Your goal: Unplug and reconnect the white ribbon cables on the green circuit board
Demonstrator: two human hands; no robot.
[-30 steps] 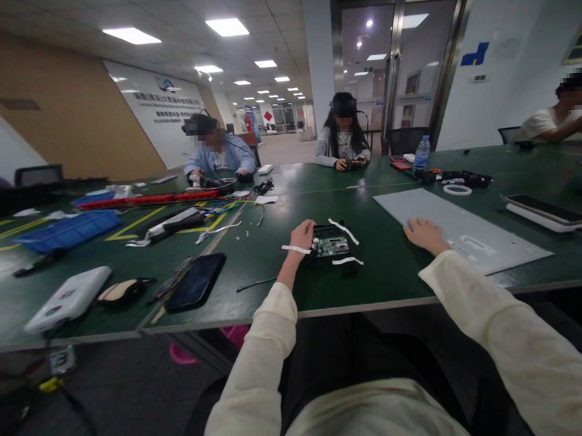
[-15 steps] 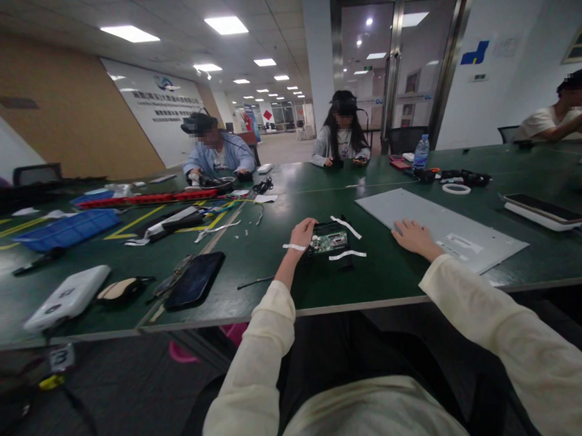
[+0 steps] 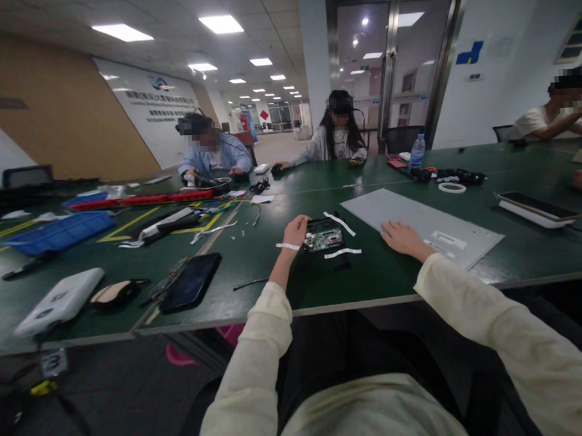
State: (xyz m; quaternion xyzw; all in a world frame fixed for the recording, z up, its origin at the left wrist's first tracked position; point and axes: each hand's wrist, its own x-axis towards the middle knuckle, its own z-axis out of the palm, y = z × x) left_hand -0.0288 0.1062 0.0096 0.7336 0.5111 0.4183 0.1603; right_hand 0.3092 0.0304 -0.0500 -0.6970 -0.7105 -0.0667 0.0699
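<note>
My left hand curls around the left edge of a small green circuit board that lies on the dark green table. White tape strips lie around the board, and one strip sticks across my left wrist. My right hand lies flat with fingers spread on the near corner of a large grey metal panel, to the right of the board.
A black phone, a white box and a blue tray lie to the left. On the right are a tape roll, a water bottle and a tablet. Three other people sit at the far and right sides.
The grey panel has slid left toward the circuit board under my right hand. My left hand has stayed on the board.
</note>
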